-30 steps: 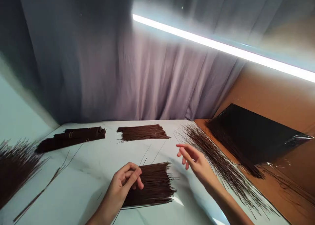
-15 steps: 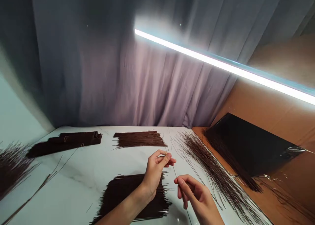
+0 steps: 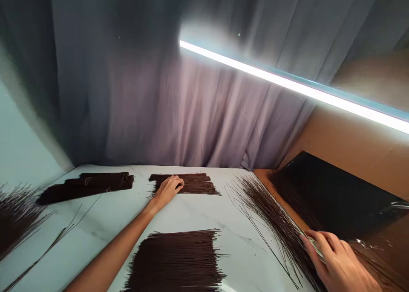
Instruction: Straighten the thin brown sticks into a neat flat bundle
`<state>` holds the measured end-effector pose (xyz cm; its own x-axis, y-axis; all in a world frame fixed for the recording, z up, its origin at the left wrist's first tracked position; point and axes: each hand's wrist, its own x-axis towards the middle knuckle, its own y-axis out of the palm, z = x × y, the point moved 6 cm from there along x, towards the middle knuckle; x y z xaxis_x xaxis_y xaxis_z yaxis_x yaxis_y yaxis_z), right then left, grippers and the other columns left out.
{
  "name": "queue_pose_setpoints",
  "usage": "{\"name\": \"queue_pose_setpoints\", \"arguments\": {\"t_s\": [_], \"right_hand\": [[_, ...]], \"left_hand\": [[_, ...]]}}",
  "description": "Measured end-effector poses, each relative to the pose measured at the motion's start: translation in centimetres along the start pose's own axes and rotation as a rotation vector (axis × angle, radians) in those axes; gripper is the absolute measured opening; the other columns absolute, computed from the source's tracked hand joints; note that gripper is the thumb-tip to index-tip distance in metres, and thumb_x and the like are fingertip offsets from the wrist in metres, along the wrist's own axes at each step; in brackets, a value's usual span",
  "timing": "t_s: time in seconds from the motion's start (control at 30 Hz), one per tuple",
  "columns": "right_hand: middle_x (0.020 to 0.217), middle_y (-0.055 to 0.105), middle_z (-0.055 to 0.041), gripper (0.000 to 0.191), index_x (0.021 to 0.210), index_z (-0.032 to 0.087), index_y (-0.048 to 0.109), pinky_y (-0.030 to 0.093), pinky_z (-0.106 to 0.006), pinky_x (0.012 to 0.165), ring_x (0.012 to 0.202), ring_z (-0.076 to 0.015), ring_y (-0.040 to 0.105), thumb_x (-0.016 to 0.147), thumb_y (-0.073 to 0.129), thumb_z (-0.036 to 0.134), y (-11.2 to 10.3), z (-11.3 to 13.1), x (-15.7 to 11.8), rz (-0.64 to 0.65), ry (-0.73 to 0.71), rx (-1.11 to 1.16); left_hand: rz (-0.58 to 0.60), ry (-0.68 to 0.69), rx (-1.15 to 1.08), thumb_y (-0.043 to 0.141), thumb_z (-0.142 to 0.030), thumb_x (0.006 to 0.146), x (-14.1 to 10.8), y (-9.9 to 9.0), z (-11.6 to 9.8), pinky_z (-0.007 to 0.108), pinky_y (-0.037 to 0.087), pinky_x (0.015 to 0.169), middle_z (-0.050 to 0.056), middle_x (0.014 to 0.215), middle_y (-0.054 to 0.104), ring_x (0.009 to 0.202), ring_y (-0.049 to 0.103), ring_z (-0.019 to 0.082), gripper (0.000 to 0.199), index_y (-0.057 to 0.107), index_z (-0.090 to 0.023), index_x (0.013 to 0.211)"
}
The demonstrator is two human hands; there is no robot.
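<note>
The near layer of dark brown sticks (image 3: 175, 260) lies flat on the white marbled tabletop (image 3: 204, 215), sticks running side to side, ends uneven on its right edge; the bottom of the view cuts it off. To its right, my right hand (image 3: 341, 260) is at the lower end of a loose sheaf of brown sticks (image 3: 268, 206), thumb and forefinger spread apart; I cannot tell whether they clamp any stick. A few stray sticks (image 3: 265, 230) lie between that sheaf and the near layer. Well left of the near layer are a forked bunch of thin sticks (image 3: 47, 246) and a bristly sheaf (image 3: 15, 228).

Beyond the near layer, my left hand (image 3: 169, 187) rests, fingers curled, over the far layer of sticks (image 3: 200, 184); I cannot tell whether it grips any. Beyond and left of the near layer lie dark bundles with pale ties (image 3: 96, 182); beyond and right, a black sheet (image 3: 338, 194). A grey curtain (image 3: 143, 108) hangs behind, farthest.
</note>
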<state>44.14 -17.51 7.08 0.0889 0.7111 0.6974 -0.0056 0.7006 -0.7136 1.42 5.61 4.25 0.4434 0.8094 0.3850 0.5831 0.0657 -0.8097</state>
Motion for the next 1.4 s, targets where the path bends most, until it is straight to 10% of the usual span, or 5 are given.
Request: {"name": "queue_pose_setpoints", "arguments": {"t_s": [0.3,0.43,0.83,1.07,1.4], "right_hand": [[0.104,0.064,-0.0086,0.013,0.109,0.024,0.060,0.054,-0.034,0.074,0.089,-0.0234,0.062,0.098,0.054,0.027,5.7,18.7,-2.2,0.239,-0.538,0.420],[0.096,0.066,-0.0038,0.015,0.096,0.024,0.059,0.052,-0.032,0.076,0.087,-0.0224,0.060,0.089,0.070,0.017,6.2,23.2,-1.9,0.357,-0.580,0.437],[0.100,0.066,-0.0085,0.029,0.106,0.021,0.058,0.050,-0.029,0.071,0.085,-0.0201,0.061,0.102,0.033,0.006,2.4,21.6,-0.4,0.287,-0.623,0.554],[0.084,0.063,-0.0007,0.013,0.102,0.024,0.052,0.051,-0.023,0.061,0.065,-0.0139,0.062,0.106,0.043,0.033,0.8,15.3,1.2,0.284,-0.070,0.709],[0.073,0.068,0.0015,0.024,0.124,0.023,0.052,0.048,-0.021,0.047,0.052,-0.0137,0.064,0.108,0.036,0.031,2.8,20.9,-2.5,0.301,-0.146,0.735]], "left_hand": [[-0.022,0.068,0.171,0.064,-0.032,0.099,0.0,1.8,0.2,0.046,0.058,0.090,0.010,0.129,0.064,0.107,0.067,0.025,0.033,0.061,-0.018,0.128],[-0.058,0.063,0.136,0.065,-0.033,0.098,0.0,0.7,-0.5,0.046,0.058,0.089,0.010,0.128,0.065,0.106,0.068,0.025,0.034,0.062,-0.017,0.128],[0.132,-0.050,-0.289,0.030,-0.021,0.105,-6.1,-3.7,-8.3,0.028,0.048,0.077,0.003,0.100,0.067,0.081,0.058,0.016,0.021,0.051,-0.023,0.103],[0.375,-0.436,-0.936,0.045,-0.025,0.097,-11.8,-2.9,-8.7,0.022,0.035,0.061,0.000,0.098,0.062,0.063,0.035,0.011,0.022,0.051,-0.025,0.117],[0.307,-0.572,-0.976,0.048,-0.054,0.097,-12.8,-0.7,-11.7,0.019,0.015,0.044,-0.008,0.068,0.030,0.058,0.024,0.012,0.031,0.055,-0.024,0.099]]}}
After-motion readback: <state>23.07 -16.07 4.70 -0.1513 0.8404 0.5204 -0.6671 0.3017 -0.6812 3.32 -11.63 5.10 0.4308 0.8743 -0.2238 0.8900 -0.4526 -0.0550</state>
